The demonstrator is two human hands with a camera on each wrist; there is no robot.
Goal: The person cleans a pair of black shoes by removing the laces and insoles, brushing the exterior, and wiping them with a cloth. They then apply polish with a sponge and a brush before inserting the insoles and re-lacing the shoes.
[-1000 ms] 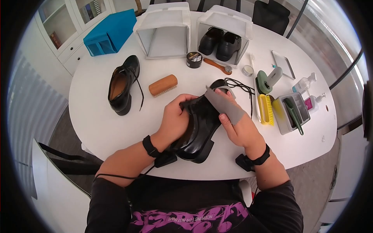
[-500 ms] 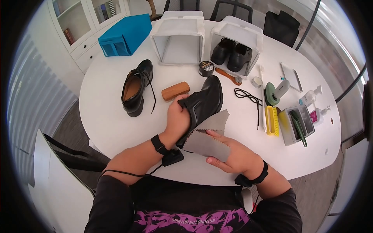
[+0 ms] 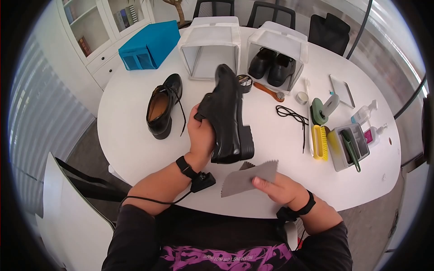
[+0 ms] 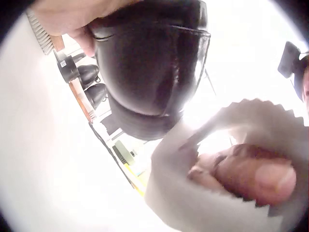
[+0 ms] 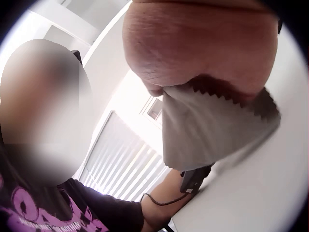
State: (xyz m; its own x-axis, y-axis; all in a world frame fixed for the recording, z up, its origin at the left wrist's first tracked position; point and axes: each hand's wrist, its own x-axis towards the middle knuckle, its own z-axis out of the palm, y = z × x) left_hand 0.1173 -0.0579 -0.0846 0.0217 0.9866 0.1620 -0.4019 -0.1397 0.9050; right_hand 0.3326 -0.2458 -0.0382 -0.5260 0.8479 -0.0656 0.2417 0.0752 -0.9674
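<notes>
In the head view the left hand (image 3: 201,138) grips a black leather shoe (image 3: 227,117) by its opening, toe pointing away and sole turned to the right. The left wrist view has the shoe's glossy leather (image 4: 145,63) close up. To the right of the heel, apart from it, the right hand (image 3: 285,189) holds a grey zigzag-edged cloth (image 3: 248,178), thumb on top. The cloth (image 5: 207,130) hangs from that hand in the right wrist view. A second laced black shoe (image 3: 159,108) stands on the table at the left.
Two white boxes (image 3: 211,27) stand at the back, one with black shoes (image 3: 280,70) inside. Beside them are a blue case (image 3: 151,43), a round tin (image 3: 244,83) and a wooden brush (image 3: 269,91). At right lie black laces (image 3: 291,114), a yellow brush (image 3: 319,142) and a grey caddy (image 3: 337,149).
The left hand has raised and turned the shoe so its toe points away and its sole faces right. The right hand with the cloth has drawn back from the shoe, toward the body.
</notes>
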